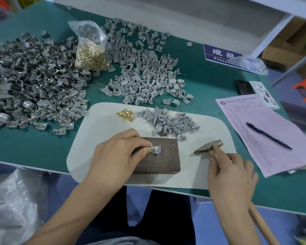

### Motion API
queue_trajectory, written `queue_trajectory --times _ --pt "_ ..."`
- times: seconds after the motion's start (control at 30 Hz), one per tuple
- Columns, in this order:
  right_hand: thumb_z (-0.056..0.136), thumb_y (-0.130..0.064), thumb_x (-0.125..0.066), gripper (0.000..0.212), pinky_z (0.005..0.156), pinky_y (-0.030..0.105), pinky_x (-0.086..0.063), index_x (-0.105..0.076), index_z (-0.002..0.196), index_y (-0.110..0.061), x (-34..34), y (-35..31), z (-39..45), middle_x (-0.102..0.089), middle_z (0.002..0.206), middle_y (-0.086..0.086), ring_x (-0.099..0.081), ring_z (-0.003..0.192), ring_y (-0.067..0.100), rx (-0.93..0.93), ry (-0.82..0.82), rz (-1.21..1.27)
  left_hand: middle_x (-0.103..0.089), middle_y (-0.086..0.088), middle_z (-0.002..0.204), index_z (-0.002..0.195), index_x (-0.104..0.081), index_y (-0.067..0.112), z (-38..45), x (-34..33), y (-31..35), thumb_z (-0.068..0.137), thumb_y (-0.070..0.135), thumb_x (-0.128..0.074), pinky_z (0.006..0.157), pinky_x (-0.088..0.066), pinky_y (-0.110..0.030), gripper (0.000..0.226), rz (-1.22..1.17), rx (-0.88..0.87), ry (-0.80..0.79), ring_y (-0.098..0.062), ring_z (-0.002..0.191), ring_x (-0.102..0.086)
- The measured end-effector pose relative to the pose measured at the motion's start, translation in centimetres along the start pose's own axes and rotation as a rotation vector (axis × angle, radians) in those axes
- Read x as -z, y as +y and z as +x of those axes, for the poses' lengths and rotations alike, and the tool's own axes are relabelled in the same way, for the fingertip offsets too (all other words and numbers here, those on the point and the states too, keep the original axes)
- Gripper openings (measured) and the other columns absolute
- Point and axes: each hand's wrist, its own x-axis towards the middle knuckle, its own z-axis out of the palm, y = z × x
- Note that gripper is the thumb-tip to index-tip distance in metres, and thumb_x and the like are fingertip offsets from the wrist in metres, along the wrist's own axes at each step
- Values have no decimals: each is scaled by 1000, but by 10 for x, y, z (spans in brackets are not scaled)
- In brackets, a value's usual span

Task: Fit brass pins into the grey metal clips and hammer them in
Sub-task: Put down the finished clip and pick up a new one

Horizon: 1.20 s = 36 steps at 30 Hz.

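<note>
Pads first: white work pad (99, 138) is lying on the bench, carrying the brown metal block (162, 156), the landmark for what follows. Beyond the block, loose grey clips (170, 121) and a small cluster of brass pins (125, 115) are waiting. Left hand (113, 152) is pinching one clip (155, 149) flat on the block's top face, a pin apparently seated in it. Right hand (231, 174), just right of the block, is gripping the hammer (208, 147) high on its handle, head hovering beside the block. Judgement: hammering step is in hand; next move calls for a square strike on the pin, clear of the holding fingertips.
</note>
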Motion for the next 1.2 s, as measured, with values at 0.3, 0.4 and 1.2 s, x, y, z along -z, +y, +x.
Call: queue_trajectory --times 0.3,0.4,1.2 --pt "90 -36 -75 10 79 29 -48 -75 100 -36 2 -95 -8 -65 94 -22 -58 95 12 595 -164 528 -57 21 101 100 -65 44 -7 1 -12 89 39 -66 67 -49 -22 12 -214 41 47 5 85 -58" --pt "88 -31 -77 8 75 37 -51 -76 95 -36 -4 -124 -5 -68 90 -20 -56 91 14 648 -212 487 -57 20 101 101 -62 44 -17 12 -30 86 31 -72 67 -47 -18 22 -227 110 133 9 82 -55" --pt "92 -43 -67 8 64 24 -37 -65 99 -38 -60 -274 -40 -59 84 -25 -52 90 3 696 -443 440 -55 28 103 109 -53 45 -59 71 -113 93 46 -55 66 -51 -24 16 -59 410 371 12 97 -52"
